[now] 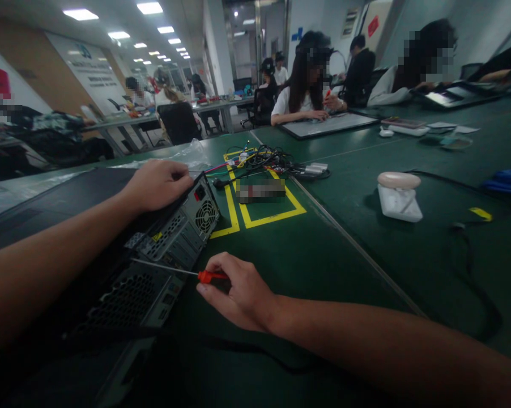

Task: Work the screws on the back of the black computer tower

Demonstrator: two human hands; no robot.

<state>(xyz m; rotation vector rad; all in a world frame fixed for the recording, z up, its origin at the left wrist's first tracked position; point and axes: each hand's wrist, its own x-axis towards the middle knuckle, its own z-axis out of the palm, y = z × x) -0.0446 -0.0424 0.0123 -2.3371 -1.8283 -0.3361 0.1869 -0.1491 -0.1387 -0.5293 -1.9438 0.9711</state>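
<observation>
A black computer case [81, 187] lies on the table at the left, with its grey metal rear panel [170, 243] turned toward the right. My left hand [162, 182] rests on its top near the rear edge, fingers curled over it. In my right hand [242, 292] is a screwdriver [205, 276] with a red-orange handle, gripped between thumb and fingers. Its long thin shaft points left, and the tip meets the upper rear edge of the case. Whether a screw sits under the tip is too dark to make out.
A tangle of cables [272, 161] lies beyond the case by yellow tape marks [276, 218]. Clear plastic wrap [187, 153] is behind the case. To the right are a white earbud case [400, 198] and a dark strap [472, 272]. Several people sit working across the room.
</observation>
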